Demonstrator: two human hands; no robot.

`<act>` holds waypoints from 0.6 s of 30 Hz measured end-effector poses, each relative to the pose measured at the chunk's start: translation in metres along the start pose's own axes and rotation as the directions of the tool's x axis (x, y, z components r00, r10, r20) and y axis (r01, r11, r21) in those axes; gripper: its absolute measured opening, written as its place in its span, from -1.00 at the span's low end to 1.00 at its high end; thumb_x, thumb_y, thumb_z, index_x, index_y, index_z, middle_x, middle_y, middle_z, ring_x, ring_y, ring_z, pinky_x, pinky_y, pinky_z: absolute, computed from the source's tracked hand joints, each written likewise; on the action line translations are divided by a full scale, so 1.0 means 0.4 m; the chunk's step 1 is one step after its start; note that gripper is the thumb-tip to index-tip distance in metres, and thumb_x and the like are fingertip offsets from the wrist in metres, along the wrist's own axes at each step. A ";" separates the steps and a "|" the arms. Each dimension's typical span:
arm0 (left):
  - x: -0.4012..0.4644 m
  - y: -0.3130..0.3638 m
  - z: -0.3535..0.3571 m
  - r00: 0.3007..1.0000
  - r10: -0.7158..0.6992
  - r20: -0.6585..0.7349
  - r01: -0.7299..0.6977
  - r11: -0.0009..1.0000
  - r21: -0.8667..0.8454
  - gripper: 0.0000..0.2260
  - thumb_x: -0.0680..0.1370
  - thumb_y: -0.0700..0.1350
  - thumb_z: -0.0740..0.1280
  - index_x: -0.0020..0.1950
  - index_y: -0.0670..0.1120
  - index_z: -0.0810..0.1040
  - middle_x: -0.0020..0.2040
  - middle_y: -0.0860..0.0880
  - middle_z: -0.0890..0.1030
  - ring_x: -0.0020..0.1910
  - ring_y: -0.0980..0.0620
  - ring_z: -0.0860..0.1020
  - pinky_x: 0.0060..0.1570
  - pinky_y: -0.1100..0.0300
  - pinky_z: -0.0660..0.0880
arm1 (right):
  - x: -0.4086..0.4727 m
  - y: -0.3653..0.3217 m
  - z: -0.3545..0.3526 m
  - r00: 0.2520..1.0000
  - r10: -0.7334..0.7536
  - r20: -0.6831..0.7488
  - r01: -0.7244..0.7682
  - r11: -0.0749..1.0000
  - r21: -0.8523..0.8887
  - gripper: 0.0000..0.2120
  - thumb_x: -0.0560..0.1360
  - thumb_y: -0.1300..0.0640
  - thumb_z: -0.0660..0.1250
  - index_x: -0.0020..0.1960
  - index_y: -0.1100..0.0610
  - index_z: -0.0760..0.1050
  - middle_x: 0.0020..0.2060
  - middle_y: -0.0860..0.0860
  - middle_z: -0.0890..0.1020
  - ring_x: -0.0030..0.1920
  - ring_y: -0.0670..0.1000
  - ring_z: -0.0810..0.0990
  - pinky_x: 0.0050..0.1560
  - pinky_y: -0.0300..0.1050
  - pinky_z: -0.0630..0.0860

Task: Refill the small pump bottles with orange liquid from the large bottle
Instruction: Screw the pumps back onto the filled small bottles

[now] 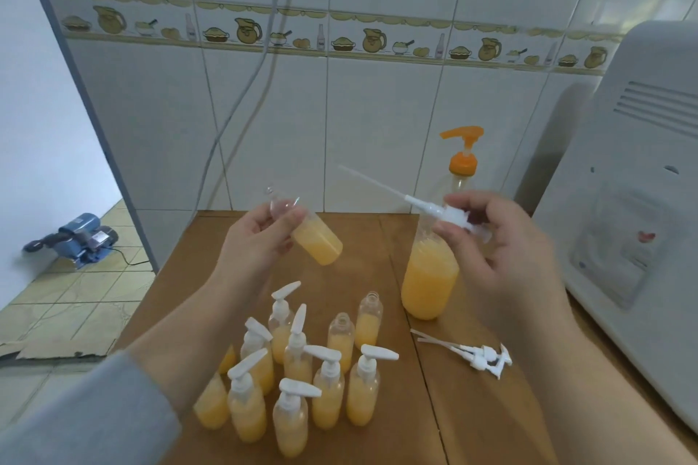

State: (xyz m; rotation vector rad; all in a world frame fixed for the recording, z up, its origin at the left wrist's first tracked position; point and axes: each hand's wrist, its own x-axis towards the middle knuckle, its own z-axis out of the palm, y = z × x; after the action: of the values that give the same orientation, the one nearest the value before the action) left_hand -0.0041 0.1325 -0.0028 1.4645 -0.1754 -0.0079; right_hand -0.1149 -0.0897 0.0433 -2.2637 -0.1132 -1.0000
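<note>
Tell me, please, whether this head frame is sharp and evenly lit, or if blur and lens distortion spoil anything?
Head view: soft, even light, no harsh glare; wide-angle bending curves the wall tiles at the edges; the left hand, right hand and pump head are slightly soft; the grey sleeve is blurred up close.

Soft, even, cool daylight, faint shadows, slight overall blur, wide-angle bending toward the frame edges.
</note>
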 end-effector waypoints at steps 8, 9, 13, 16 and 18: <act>-0.076 0.050 0.023 0.966 0.248 0.078 -0.257 0.956 0.141 -0.77 0.42 0.00 0.38 0.07 0.07 0.60 -0.13 0.15 0.68 -0.16 0.21 0.62 -0.18 0.40 0.52 | 0.067 -0.032 0.002 0.973 -0.230 0.032 0.232 0.964 -0.131 -0.78 0.53 0.07 0.22 0.11 0.09 0.55 -0.14 -0.30 0.41 -0.10 -0.27 0.33 0.01 -0.08 0.35; -0.078 0.054 0.021 0.961 0.261 0.095 -0.273 0.949 0.159 -0.78 0.41 0.01 0.39 0.05 0.10 0.60 -0.12 0.15 0.68 -0.14 0.21 0.62 -0.15 0.41 0.52 | 0.070 -0.029 -0.002 0.971 -0.235 0.046 0.239 0.960 -0.149 -0.78 0.52 0.07 0.23 0.10 0.10 0.56 -0.14 -0.27 0.43 -0.10 -0.26 0.34 0.00 -0.09 0.35; -0.080 0.061 0.011 0.945 0.289 0.151 -0.323 0.896 0.305 -0.72 0.36 0.09 0.40 0.06 0.23 0.54 -0.07 0.26 0.66 -0.02 0.31 0.58 -0.08 0.51 0.45 | 0.089 -0.029 -0.039 0.947 -0.298 0.120 0.320 0.907 -0.274 -0.76 0.51 0.05 0.24 0.05 0.15 0.59 -0.18 -0.16 0.49 -0.12 -0.12 0.43 0.02 -0.06 0.32; -0.091 0.068 0.016 0.909 0.340 0.241 -0.417 0.751 0.512 -0.62 0.33 0.18 0.38 0.13 0.20 0.52 -0.07 0.33 0.58 0.00 0.43 0.51 -0.05 0.57 0.37 | 0.117 -0.056 -0.060 0.903 -0.348 0.252 0.417 0.852 -0.318 -0.81 0.46 0.13 0.29 -0.02 0.16 0.61 -0.20 -0.03 0.60 -0.13 0.03 0.54 0.00 -0.07 0.36; -0.098 0.071 0.039 0.851 0.379 0.363 -0.523 0.666 0.531 -0.55 0.37 0.17 0.39 0.20 0.05 0.56 -0.04 0.28 0.57 -0.02 0.36 0.52 -0.04 0.49 0.39 | 0.128 -0.089 -0.051 0.845 -0.317 0.431 0.449 0.858 -0.249 -0.86 0.50 0.13 0.31 0.01 0.10 0.60 -0.15 -0.09 0.59 -0.08 -0.08 0.49 0.04 -0.26 0.34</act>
State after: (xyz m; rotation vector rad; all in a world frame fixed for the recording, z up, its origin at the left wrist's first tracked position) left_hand -0.0476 0.1246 0.0224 2.0411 -0.7984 0.3283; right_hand -0.1032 -0.0828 0.1077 -2.8130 -0.6373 -0.8072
